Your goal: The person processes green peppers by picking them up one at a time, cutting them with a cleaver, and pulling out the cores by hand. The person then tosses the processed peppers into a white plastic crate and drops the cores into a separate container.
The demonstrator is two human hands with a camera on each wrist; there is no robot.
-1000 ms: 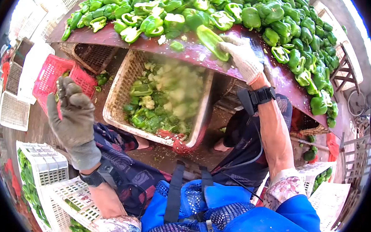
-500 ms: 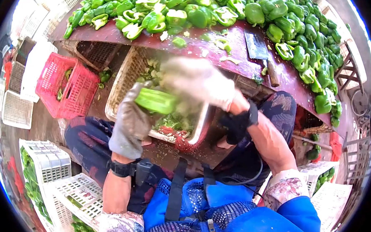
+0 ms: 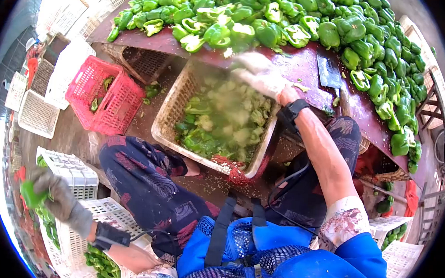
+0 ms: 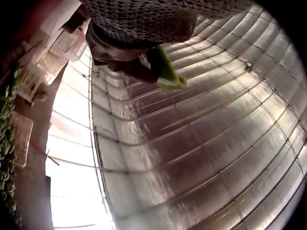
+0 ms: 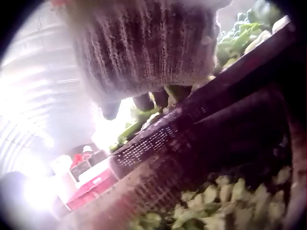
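The gloved left hand (image 3: 60, 201) holds a green pepper piece (image 3: 32, 194) out at the far left, above the white crates; in the left wrist view the piece (image 4: 165, 69) sticks out from the hand (image 4: 139, 28). Blurred, the right hand (image 3: 260, 76) in its pale glove is over the table's near edge, and whatever its fingers touch cannot be made out. Beneath it stands a tub (image 3: 169, 117) of pepper scraps and cores (image 3: 239, 114). Whole and cut peppers (image 3: 284, 21) are heaped on the red table (image 3: 301, 67). A cleaver (image 3: 329, 71) lies on the table, right of the right hand.
At the left a pink crate (image 3: 103, 115) holds a few green pieces. White crates (image 3: 72, 169) with peppers stand at the lower left, another (image 3: 396, 223) at the lower right. The person's knees flank the tub.
The left hand has swung from the tub out to the far left with a pepper piece. The right hand has moved from over the tub toward the table edge. The view has shifted.
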